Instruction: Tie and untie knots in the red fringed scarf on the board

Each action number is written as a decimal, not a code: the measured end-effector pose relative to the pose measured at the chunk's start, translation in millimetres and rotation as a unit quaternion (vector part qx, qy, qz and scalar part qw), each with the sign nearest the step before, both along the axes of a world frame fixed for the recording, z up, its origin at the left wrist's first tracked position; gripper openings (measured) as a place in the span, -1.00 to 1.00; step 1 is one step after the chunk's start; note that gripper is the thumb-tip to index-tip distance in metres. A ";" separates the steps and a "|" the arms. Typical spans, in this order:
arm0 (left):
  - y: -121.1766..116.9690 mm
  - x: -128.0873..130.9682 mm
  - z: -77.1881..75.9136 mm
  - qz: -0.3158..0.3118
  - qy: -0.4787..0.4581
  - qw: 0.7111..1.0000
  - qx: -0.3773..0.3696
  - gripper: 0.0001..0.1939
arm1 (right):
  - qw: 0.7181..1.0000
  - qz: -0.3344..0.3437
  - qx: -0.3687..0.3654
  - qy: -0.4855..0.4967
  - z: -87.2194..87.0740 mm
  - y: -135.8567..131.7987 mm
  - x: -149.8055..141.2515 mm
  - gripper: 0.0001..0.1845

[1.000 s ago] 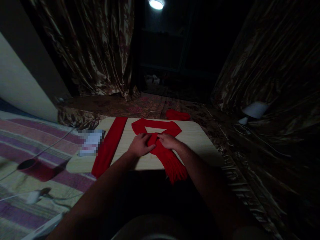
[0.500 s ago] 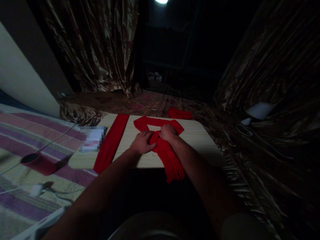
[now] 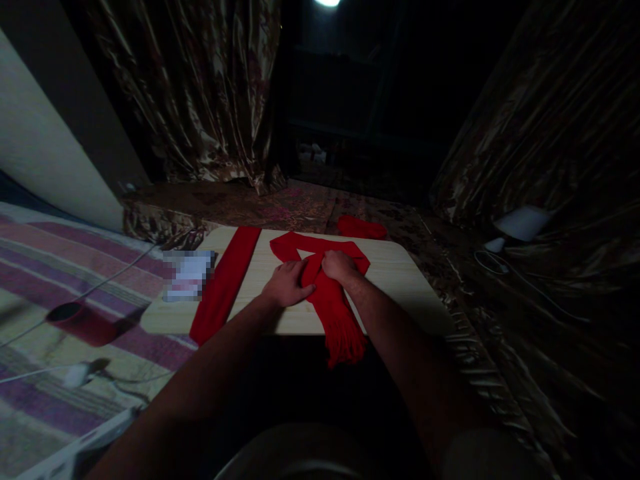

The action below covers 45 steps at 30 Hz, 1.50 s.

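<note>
A red scarf (image 3: 333, 303) lies looped on a pale wooden board (image 3: 395, 273), its fringed end hanging over the near edge. My left hand (image 3: 286, 283) rests on the board with its fingers curled against the scarf's crossing point. My right hand (image 3: 339, 265) is closed over the scarf just above that crossing, pinching the fabric. A second flat red strip (image 3: 225, 283) lies at an angle on the left part of the board. Another bit of red cloth (image 3: 361, 228) sits past the far edge.
A blurred white item (image 3: 189, 283) lies at the board's left end. A dark red cup (image 3: 83, 323) and white cables rest on the striped cloth at left. Shiny brown curtains hang behind and at right, where a white object (image 3: 523, 222) lies.
My right hand has moved up the scarf from the crossing toward the loop. The left hand stays nearly where it was. The view has shifted slightly.
</note>
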<state>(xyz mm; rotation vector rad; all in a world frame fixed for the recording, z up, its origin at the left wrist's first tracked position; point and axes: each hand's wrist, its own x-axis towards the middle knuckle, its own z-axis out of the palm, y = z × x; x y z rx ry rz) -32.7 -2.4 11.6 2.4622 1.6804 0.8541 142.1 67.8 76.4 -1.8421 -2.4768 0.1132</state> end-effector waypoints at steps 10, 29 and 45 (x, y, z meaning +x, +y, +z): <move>-2.2 0.2 4.2 0.002 -0.019 1.000 -0.003 -0.04 | 0.991 0.034 0.044 0.121 5.8 -1.5 0.4 -0.57; -5.8 -3.1 4.0 -0.022 -0.076 0.996 0.030 -0.09 | 0.951 0.180 -0.073 0.242 13.1 -6.8 1.6 -0.45; -4.3 -2.1 4.6 0.001 -0.063 0.998 0.010 -0.22 | 0.990 0.044 0.023 0.130 1.4 -14.3 -3.9 -0.19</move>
